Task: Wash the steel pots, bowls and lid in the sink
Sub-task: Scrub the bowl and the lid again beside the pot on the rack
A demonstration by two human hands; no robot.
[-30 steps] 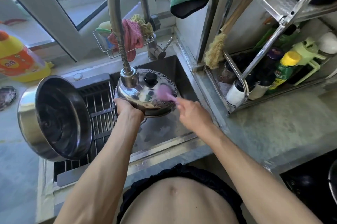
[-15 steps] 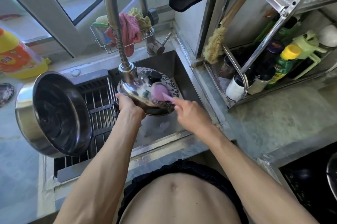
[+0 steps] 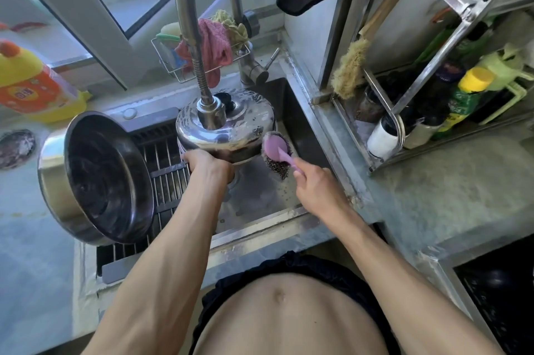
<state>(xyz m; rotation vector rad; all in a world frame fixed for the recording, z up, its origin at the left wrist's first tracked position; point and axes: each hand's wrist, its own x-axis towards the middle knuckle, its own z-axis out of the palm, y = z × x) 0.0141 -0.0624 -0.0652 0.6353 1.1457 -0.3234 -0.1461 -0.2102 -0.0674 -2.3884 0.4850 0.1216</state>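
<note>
— So, what are the hands doing?
— The left hand [image 3: 208, 164] grips the near rim of the steel lid [image 3: 228, 126], fingers curled under its edge, and holds it up over the sink [image 3: 260, 195]. The right hand [image 3: 315, 184] is closed round the pink handle of a scrubbing brush [image 3: 278, 152]; the brush's dark wire head sits against the lid's right edge.
— Where is the lid exactly?
— Directly under the faucet head [image 3: 211, 113], which hides part of its top; the black knob [image 3: 224, 99] peeks out behind it. I cannot tell whether water is running.
— And around that?
— A large steel pot [image 3: 98, 178] stands tilted on its side on the drain rack [image 3: 164, 175] at the sink's left, its open mouth facing right. A yellow-and-orange detergent bottle [image 3: 31, 83] lies on the table beyond it.
</note>
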